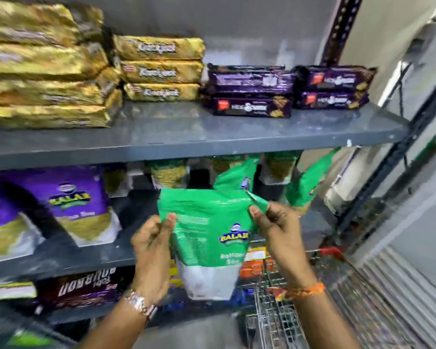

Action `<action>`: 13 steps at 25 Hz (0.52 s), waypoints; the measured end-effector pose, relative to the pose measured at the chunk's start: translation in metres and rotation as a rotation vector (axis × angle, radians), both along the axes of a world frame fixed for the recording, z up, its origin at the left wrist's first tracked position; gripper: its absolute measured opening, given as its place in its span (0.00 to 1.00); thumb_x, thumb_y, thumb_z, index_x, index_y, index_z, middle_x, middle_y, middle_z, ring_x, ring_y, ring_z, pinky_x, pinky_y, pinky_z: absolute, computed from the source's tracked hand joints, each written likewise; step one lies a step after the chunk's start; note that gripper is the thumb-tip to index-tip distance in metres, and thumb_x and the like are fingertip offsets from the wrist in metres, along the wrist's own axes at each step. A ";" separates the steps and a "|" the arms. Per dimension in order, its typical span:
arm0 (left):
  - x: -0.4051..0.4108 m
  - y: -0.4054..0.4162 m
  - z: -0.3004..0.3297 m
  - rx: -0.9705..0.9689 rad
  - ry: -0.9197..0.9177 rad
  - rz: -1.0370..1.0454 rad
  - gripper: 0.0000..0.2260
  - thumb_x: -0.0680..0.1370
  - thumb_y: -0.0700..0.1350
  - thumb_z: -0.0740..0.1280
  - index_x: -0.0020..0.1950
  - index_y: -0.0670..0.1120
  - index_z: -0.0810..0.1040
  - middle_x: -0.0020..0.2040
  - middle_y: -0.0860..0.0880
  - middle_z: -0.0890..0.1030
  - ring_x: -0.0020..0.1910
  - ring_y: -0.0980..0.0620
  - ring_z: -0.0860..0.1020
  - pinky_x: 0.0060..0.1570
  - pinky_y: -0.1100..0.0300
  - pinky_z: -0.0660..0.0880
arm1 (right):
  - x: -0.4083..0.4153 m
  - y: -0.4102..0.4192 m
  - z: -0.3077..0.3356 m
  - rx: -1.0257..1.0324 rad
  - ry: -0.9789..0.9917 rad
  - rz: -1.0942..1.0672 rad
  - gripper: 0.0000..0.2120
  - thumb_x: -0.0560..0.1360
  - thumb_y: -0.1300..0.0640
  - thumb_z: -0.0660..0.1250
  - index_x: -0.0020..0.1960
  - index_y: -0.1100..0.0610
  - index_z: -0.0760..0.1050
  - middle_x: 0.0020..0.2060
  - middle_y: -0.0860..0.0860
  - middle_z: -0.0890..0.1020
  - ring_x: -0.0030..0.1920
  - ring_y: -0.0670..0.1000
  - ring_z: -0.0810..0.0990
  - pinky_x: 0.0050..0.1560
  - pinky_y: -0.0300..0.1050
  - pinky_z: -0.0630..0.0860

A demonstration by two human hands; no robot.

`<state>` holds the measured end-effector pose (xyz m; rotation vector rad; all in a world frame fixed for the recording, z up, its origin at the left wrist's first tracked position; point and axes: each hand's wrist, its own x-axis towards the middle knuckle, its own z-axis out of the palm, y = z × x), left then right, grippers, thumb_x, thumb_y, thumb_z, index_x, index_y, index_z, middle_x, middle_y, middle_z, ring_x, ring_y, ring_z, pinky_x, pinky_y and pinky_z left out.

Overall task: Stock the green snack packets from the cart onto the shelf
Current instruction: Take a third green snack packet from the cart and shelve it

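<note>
I hold one green snack packet upright in front of the middle shelf. My left hand pinches its upper left edge and my right hand pinches its upper right corner. Several more green packets stand at the back right of that shelf, behind the held one. The wire cart is below my right forearm at the bottom right; its contents are mostly hidden.
Purple snack packets fill the middle shelf's left side. The top shelf carries gold biscuit packs and dark purple biscuit packs. Brown packs lie on the lower shelf. A black upright bounds the right.
</note>
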<state>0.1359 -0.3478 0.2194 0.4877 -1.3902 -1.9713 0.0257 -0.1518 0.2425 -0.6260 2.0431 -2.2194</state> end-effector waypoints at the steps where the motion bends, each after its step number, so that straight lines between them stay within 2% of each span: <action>1: -0.007 -0.008 0.001 0.014 -0.009 0.014 0.08 0.80 0.42 0.67 0.41 0.42 0.76 0.45 0.39 0.76 0.48 0.45 0.69 0.47 0.47 0.66 | -0.002 -0.012 -0.004 -0.016 0.007 -0.033 0.14 0.78 0.62 0.68 0.45 0.75 0.76 0.43 0.75 0.81 0.44 0.52 0.75 0.44 0.52 0.73; 2: -0.016 -0.018 0.003 0.022 -0.022 0.026 0.07 0.80 0.42 0.67 0.41 0.45 0.78 0.45 0.40 0.77 0.49 0.46 0.71 0.50 0.48 0.67 | -0.005 -0.025 -0.006 -0.036 0.020 -0.080 0.18 0.77 0.59 0.69 0.41 0.75 0.72 0.38 0.75 0.78 0.41 0.51 0.71 0.41 0.53 0.69; 4: -0.036 -0.036 0.005 0.019 -0.014 0.034 0.09 0.80 0.41 0.66 0.39 0.47 0.79 0.42 0.47 0.80 0.46 0.50 0.74 0.49 0.54 0.69 | -0.014 -0.049 -0.009 -0.031 0.064 -0.176 0.20 0.76 0.53 0.68 0.33 0.63 0.66 0.27 0.61 0.67 0.36 0.48 0.65 0.35 0.51 0.63; 5: -0.042 -0.048 0.006 0.008 -0.006 0.043 0.11 0.80 0.40 0.66 0.38 0.48 0.79 0.40 0.51 0.82 0.43 0.55 0.75 0.47 0.59 0.70 | -0.017 -0.064 -0.010 -0.023 0.079 -0.206 0.20 0.76 0.50 0.68 0.32 0.57 0.64 0.27 0.55 0.65 0.34 0.47 0.63 0.33 0.52 0.61; 6: -0.048 -0.062 0.005 0.007 -0.008 0.055 0.12 0.80 0.40 0.66 0.37 0.48 0.80 0.37 0.54 0.83 0.40 0.59 0.76 0.44 0.63 0.71 | -0.020 -0.081 -0.013 -0.027 0.084 -0.216 0.20 0.76 0.49 0.67 0.32 0.57 0.65 0.27 0.53 0.67 0.35 0.46 0.64 0.32 0.54 0.62; 8: -0.053 -0.094 -0.001 0.026 -0.012 0.077 0.11 0.80 0.39 0.66 0.38 0.48 0.79 0.37 0.56 0.84 0.40 0.59 0.77 0.45 0.64 0.72 | -0.020 -0.117 -0.027 -0.014 0.069 -0.189 0.19 0.77 0.48 0.66 0.37 0.62 0.70 0.31 0.65 0.76 0.38 0.48 0.69 0.35 0.63 0.70; 9: -0.057 -0.102 -0.004 0.033 -0.019 0.067 0.10 0.80 0.39 0.65 0.40 0.48 0.78 0.39 0.55 0.83 0.44 0.55 0.77 0.49 0.61 0.72 | -0.022 -0.125 -0.034 0.004 0.056 -0.174 0.18 0.78 0.47 0.66 0.40 0.63 0.72 0.36 0.69 0.78 0.40 0.48 0.72 0.38 0.65 0.73; 10: -0.059 -0.108 -0.012 0.039 -0.036 0.061 0.07 0.80 0.39 0.65 0.44 0.47 0.78 0.43 0.52 0.83 0.48 0.52 0.76 0.53 0.57 0.72 | -0.023 -0.133 -0.042 0.020 0.038 -0.147 0.16 0.78 0.47 0.66 0.44 0.60 0.75 0.40 0.67 0.81 0.41 0.48 0.75 0.41 0.65 0.76; 11: -0.059 -0.110 -0.023 0.033 -0.064 0.056 0.05 0.81 0.39 0.64 0.50 0.46 0.78 0.49 0.49 0.82 0.53 0.50 0.75 0.58 0.54 0.71 | -0.025 -0.137 -0.049 0.021 0.022 -0.102 0.11 0.78 0.47 0.66 0.48 0.55 0.76 0.42 0.61 0.84 0.45 0.47 0.79 0.45 0.61 0.78; 12: -0.056 -0.108 -0.036 0.018 -0.121 0.067 0.08 0.80 0.39 0.65 0.59 0.44 0.77 0.58 0.46 0.81 0.59 0.50 0.75 0.64 0.53 0.70 | -0.027 -0.139 -0.053 0.027 0.014 -0.039 0.08 0.77 0.47 0.69 0.53 0.50 0.77 0.46 0.53 0.87 0.49 0.47 0.83 0.49 0.56 0.81; 13: -0.050 -0.103 -0.051 0.002 -0.217 0.093 0.17 0.79 0.39 0.67 0.67 0.42 0.73 0.68 0.44 0.75 0.66 0.49 0.73 0.69 0.52 0.69 | -0.031 -0.141 -0.055 0.050 0.015 0.021 0.11 0.75 0.48 0.72 0.56 0.46 0.77 0.50 0.50 0.87 0.52 0.47 0.85 0.53 0.50 0.83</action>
